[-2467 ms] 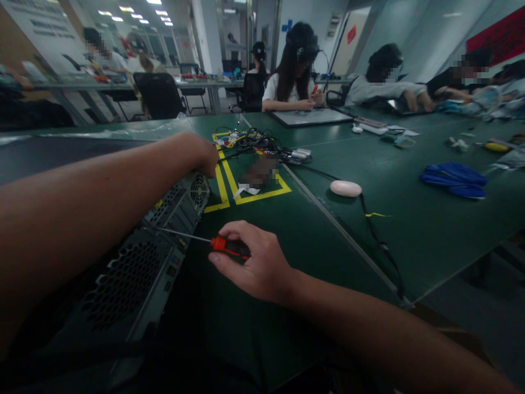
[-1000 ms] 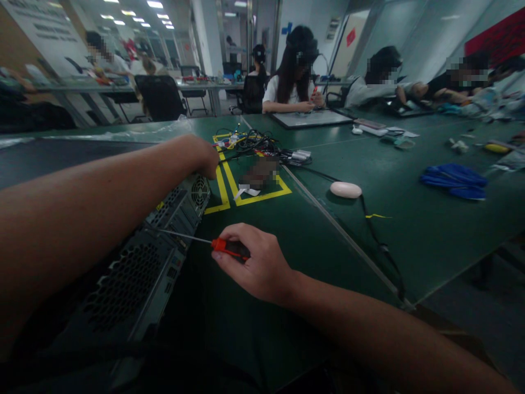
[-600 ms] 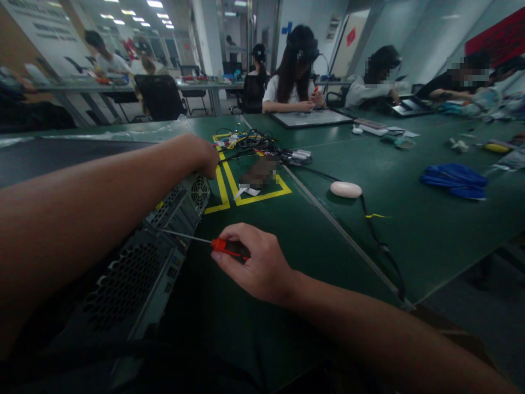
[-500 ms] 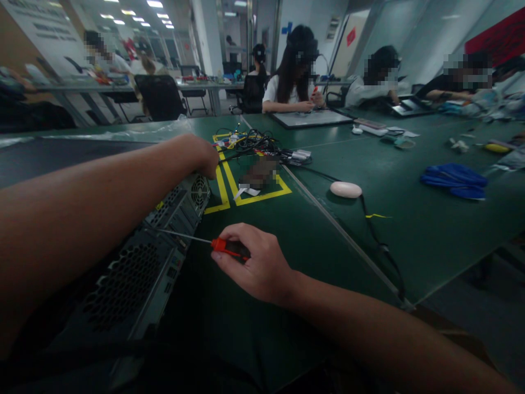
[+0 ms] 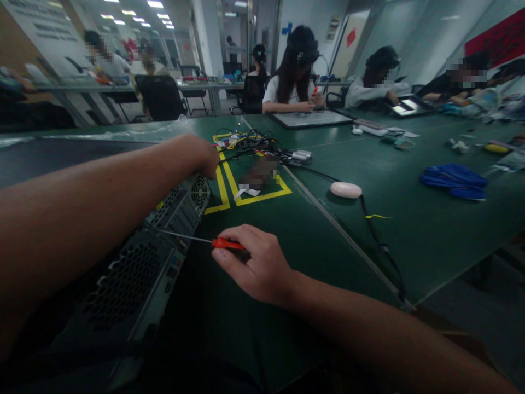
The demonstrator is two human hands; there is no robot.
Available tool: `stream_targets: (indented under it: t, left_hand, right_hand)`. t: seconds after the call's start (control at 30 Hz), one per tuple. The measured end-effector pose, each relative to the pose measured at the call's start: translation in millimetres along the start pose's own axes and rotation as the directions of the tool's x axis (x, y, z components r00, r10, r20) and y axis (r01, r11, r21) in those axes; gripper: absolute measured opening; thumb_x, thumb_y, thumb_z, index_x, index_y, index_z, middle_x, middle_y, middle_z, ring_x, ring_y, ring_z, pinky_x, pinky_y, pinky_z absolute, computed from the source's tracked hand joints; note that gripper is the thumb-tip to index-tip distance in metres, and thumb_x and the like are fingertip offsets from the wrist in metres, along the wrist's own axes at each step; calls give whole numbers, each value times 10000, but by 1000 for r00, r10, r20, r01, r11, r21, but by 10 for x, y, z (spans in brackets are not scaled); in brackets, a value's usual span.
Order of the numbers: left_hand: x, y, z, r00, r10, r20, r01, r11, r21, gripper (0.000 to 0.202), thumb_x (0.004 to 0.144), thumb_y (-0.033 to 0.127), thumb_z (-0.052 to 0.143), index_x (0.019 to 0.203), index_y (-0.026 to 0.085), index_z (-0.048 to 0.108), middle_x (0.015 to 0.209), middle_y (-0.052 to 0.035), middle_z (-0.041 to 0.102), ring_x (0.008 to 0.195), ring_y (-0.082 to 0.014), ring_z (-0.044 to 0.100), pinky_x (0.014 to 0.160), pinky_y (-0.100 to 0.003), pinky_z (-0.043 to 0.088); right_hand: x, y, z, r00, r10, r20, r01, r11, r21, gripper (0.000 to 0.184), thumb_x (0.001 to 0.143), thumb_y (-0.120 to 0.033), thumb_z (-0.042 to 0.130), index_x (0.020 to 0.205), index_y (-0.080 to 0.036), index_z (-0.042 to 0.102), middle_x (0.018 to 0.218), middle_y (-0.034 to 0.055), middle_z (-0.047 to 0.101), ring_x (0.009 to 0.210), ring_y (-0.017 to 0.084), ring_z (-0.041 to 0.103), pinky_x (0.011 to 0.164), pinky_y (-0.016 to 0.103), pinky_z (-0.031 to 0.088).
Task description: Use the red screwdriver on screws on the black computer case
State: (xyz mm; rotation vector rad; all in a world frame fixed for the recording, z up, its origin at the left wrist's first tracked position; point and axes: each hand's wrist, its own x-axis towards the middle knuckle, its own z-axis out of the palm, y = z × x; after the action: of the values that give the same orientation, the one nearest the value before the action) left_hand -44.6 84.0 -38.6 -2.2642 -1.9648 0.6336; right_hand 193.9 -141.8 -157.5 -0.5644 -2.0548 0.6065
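Note:
A screwdriver [image 5: 228, 244] with a red and black handle lies in my right hand [image 5: 262, 262], its fingers closed round the handle. The long thin shaft points left, and its tip reaches the back panel of a computer case [image 5: 164, 273]; the exact contact point is hard to make out. My left arm stretches across the case. At its far end my left hand [image 5: 205, 156] bends down over the case's far edge, beside the round fan grille [image 5: 199, 189]. The fingers of that hand are hidden.
A tangle of cables [image 5: 258, 141] lies beyond the case, near yellow tape marks [image 5: 262, 197]. A dark object [image 5: 258, 172] rests inside one mark. To the right are a pale oval mouse [image 5: 345, 190] and blue cloth [image 5: 454, 178]. Several people sit across the table.
The screwdriver handle has turned in my right hand, showing more red on top. My left arm and the case stay in place.

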Motion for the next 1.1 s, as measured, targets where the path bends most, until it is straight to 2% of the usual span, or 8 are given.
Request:
stream_targets:
  t: [0.17, 0.33, 0.47, 0.63, 0.7, 0.87, 1.0, 1.1]
  left_hand:
    - [-88, 93, -65, 999, -40, 33, 38, 997, 65, 714, 1001, 586, 948, 1561, 143, 957, 1401, -222, 966, 1505, -497, 791, 1342, -548, 564]
    - [-77, 95, -63, 999, -7, 37, 0, 979, 205, 677, 1039, 576, 864, 1573, 170, 958, 1320, -194, 984, 1395, -453, 841, 1246, -512, 637]
    - [14, 10, -2, 1000, 19, 16, -20, 996, 90, 833, 1036, 705, 887, 1619, 111, 917, 1393, -239, 968, 1489, -497, 800, 1313, -540, 595]
    - [67, -34, 53, 999, 18, -47, -21, 998, -58, 971, 1006, 827, 886, 1692, 140, 879, 1458, -250, 953, 1587, -541, 746, 1364, -586, 553]
    - [37, -8, 41, 999, 4, -49, -5, 999, -39, 933, 1007, 795, 889, 1684, 152, 887, 1459, -239, 956, 1579, -536, 756, 1358, -586, 560]
    - [-57, 76, -35, 999, -38, 18, 37, 995, 97, 687, 1010, 543, 895, 1562, 139, 958, 1408, -221, 969, 1466, -481, 825, 1305, -535, 610]
    - [-60, 81, -48, 999, -30, 35, 26, 994, 108, 599, 997, 504, 885, 1496, 190, 996, 1348, -175, 983, 1451, -460, 833, 1290, -506, 620]
    - [-84, 85, -51, 1000, -15, 28, 12, 996, 86, 597, 997, 497, 910, 1479, 155, 992, 1330, -197, 981, 1462, -464, 819, 1323, -521, 597]
  right_hand:
    - [3, 11, 30, 1000, 9, -16, -9, 999, 42, 239, 1185, -430, 865, 1327, -249, 801, 1206, 73, 932, 1019, 240, 889, 962, 366, 730]
    - [11, 9, 41, 1000, 11, -14, -11, 999, 31, 173, 1221, -426, 826, 1253, -261, 782, 1164, 62, 920, 987, 231, 875, 957, 367, 724]
    - [18, 3, 28, 1000, 7, -10, -7, 999, 33, 165, 1236, -421, 817, 1261, -261, 783, 1169, 63, 917, 994, 232, 877, 958, 365, 722]
    - [20, 2, 21, 999, -38, -35, 39, 998, 50, 146, 1243, -389, 820, 1249, -250, 776, 1168, 70, 923, 995, 235, 884, 945, 365, 718]
    - [20, 3, 24, 999, -38, -36, 39, 998, 52, 151, 1245, -395, 819, 1250, -251, 776, 1173, 70, 924, 1000, 234, 885, 949, 366, 720]
    - [22, 10, 35, 1000, 10, -4, -10, 999, 40, 155, 1240, -414, 819, 1261, -264, 788, 1174, 61, 920, 1015, 238, 882, 972, 375, 720]
    - [23, 20, 39, 1000, -11, -27, 12, 998, 56, 138, 1232, -384, 824, 1254, -254, 784, 1177, 67, 922, 1021, 240, 886, 974, 376, 719]
    - [27, 15, 34, 1000, -7, -23, 8, 999, 53, 148, 1228, -396, 822, 1248, -255, 782, 1171, 65, 923, 1005, 235, 880, 967, 376, 720]
